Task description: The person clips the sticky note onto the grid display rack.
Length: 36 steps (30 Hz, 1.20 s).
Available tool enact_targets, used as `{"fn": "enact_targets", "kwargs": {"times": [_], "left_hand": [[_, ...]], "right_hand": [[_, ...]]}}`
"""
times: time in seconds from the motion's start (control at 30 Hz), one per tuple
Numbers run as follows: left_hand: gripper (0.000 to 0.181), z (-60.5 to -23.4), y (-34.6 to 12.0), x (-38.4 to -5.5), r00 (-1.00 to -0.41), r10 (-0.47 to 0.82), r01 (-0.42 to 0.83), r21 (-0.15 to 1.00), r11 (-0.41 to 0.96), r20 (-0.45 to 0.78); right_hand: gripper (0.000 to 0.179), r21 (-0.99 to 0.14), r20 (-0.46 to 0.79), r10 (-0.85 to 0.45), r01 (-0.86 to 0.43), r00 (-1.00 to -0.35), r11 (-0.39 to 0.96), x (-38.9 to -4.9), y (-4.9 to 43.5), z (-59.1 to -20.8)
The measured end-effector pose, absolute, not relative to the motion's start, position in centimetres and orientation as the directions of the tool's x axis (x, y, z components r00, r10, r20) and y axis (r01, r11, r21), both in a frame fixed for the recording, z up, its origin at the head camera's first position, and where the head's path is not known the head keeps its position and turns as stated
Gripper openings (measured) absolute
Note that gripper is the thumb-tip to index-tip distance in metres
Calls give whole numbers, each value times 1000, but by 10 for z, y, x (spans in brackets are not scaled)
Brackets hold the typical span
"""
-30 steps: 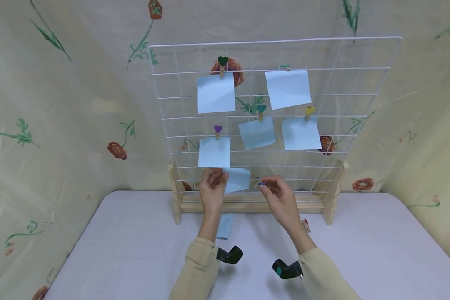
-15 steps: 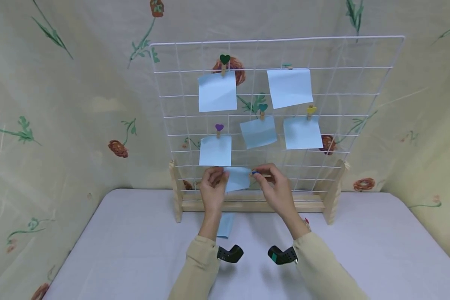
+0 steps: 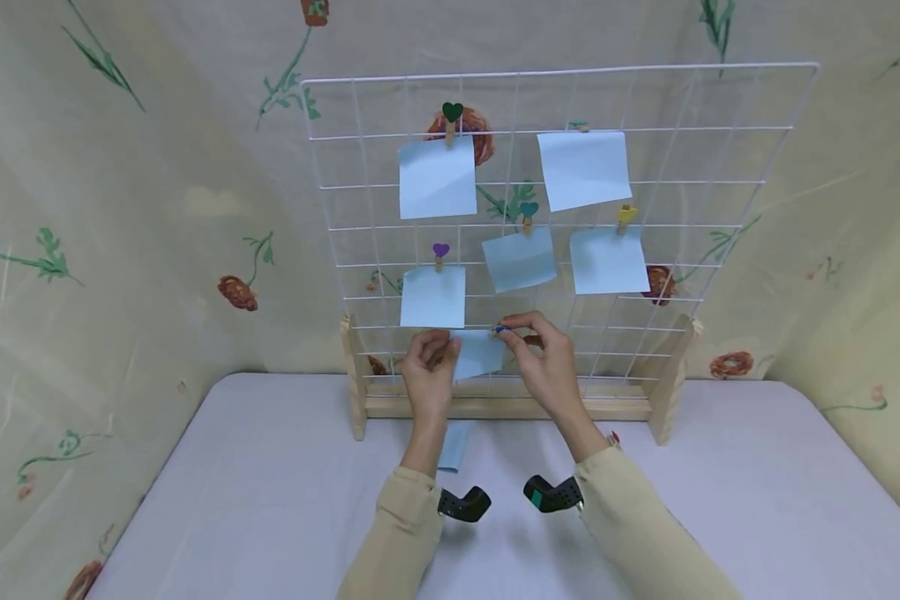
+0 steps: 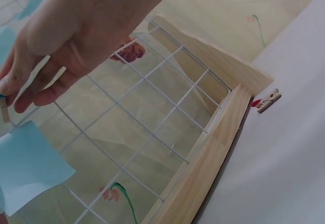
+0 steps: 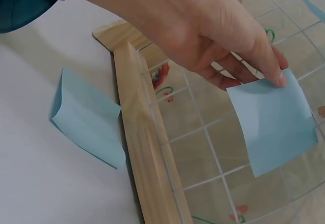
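Note:
At the lower part of the white wire grid (image 3: 562, 75), my left hand (image 3: 429, 379) pinches the left edge of a light blue paper note (image 3: 482, 354). My right hand (image 3: 549, 367) pinches a small wooden clothespin with a blue top (image 3: 502, 329) at the note's upper right edge. From the left wrist, the clothespin (image 4: 4, 109) appears just above the corner of the note (image 4: 30, 170); whether it grips paper or wire I cannot tell. In the right wrist view, the left thumb and fingers hold the note (image 5: 274, 125) against the grid.
Several blue notes, such as the one at upper left (image 3: 437, 179), hang above from heart-topped clothespins. A wooden stand (image 3: 673, 379) bears the grid. On the white table lie a folded blue note (image 5: 89, 120) and a red-topped clothespin (image 4: 268, 101).
My right hand has moved left and up, bringing the blue-topped clothespin from beside the note to its upper right edge. My left hand keeps holding the note in place.

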<state>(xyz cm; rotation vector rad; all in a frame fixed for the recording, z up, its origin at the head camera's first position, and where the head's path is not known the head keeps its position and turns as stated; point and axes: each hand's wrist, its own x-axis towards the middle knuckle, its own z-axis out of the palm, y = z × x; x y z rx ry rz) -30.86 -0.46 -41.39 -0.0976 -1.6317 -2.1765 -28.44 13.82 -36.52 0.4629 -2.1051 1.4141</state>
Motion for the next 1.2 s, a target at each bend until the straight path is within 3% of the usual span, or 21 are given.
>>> {"fn": "enact_targets", "kwargs": {"times": [0.63, 0.97, 1.2], "left_hand": [[22, -435, 4, -324, -864, -377, 424, 886, -187, 334], [19, -432, 6, -323, -846, -418, 422, 894, -148, 330], [19, -422, 6, -314, -850, -414, 418, 896, -153, 326]], "right_hand": [[13, -716, 650, 115, -554, -751, 424, -290, 125, -363], [11, -699, 671, 124, -567, -731, 436, -292, 121, -361], [11, -715, 649, 132, -541, -750, 442, -291, 122, -359]]}}
